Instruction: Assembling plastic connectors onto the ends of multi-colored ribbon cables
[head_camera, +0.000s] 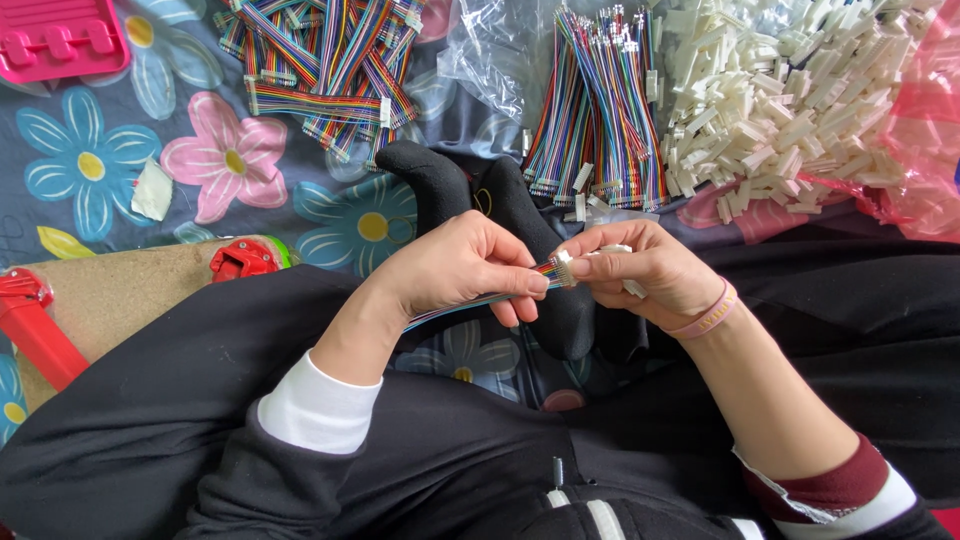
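Note:
My left hand (462, 268) pinches a thin multicoloured ribbon cable (478, 301) near its end. The cable runs down and left under the hand. My right hand (640, 272) holds a small white plastic connector (612, 251) against the cable's tip, where the two hands meet. A pink band sits on the right wrist. Both hands hover above my black-socked feet (520, 215) and dark trousers.
A heap of white connectors (780, 100) lies at the back right on pink plastic. Bundles of ribbon cables (600, 110) lie at back centre, and finished cables (320, 70) at back left. A pink tray (60, 40) and a red-edged board (110, 290) are at the left.

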